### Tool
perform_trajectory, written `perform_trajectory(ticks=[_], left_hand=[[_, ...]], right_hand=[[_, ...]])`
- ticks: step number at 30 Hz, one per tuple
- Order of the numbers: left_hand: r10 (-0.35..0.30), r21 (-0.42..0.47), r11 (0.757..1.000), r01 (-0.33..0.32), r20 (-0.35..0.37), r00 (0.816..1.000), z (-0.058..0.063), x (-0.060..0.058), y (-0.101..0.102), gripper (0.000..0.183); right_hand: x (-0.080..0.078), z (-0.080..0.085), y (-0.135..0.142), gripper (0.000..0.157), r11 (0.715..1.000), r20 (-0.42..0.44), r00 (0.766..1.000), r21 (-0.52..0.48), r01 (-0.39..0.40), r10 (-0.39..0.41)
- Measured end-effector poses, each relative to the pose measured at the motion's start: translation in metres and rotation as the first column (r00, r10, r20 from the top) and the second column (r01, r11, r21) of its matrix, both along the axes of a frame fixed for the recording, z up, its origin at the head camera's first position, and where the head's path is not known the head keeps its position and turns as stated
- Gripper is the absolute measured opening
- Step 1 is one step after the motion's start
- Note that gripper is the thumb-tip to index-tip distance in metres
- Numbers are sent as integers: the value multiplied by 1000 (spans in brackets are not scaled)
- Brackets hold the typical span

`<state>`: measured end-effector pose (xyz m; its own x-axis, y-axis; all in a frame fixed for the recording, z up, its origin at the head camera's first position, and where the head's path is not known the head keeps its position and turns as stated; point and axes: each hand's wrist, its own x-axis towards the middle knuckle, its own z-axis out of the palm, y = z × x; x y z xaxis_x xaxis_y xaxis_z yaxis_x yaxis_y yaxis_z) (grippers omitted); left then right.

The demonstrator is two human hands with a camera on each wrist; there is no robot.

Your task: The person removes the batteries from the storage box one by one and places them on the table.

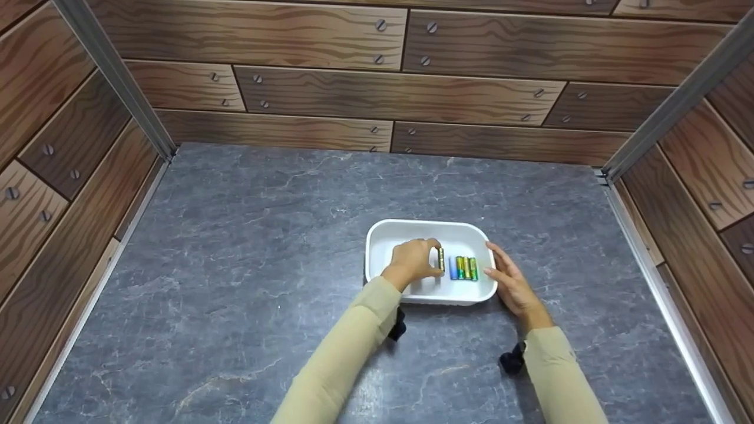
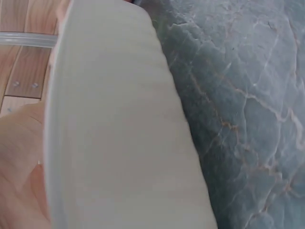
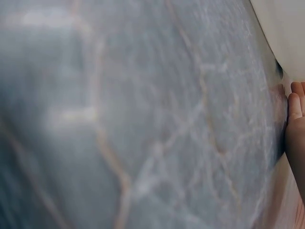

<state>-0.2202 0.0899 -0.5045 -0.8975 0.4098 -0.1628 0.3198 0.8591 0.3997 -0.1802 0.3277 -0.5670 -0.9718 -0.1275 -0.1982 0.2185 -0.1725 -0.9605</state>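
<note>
My left hand reaches into a white plastic tray and pinches a battery between thumb and fingers. Right of it, several batteries lie side by side in a row: a blue one at the left end and green-and-gold ones beside it. My right hand holds the tray's right rim, its thumb at the edge. In the left wrist view the outer tray wall covers most of the left hand. Only part of the right hand shows in the right wrist view.
The tray stands on a grey marbled tabletop. Wood-patterned panels rise at the back and both sides, with metal rails at the corners. A black wrist device sits at each sleeve cuff.
</note>
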Motion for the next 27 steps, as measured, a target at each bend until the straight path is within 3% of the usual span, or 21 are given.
perform_trajectory(ticks=[9,18,23,27], left_hand=[[-11,21,1000,11,-28,1000,11,5,-19,55],[-32,41,998,37,-117,993,15,9,-41,56],[-38,88,995,54,-174,984,18,12,-55,55],[-11,138,990,34,-164,986,21,14,-67,54]], right_hand=[[0,1,0,59,1000,24,1000,2,11,-11],[0,1,0,59,1000,25,1000,-7,10,-10],[0,0,0,59,1000,29,999,5,14,-14],[0,0,0,59,1000,24,1000,3,17,-17]])
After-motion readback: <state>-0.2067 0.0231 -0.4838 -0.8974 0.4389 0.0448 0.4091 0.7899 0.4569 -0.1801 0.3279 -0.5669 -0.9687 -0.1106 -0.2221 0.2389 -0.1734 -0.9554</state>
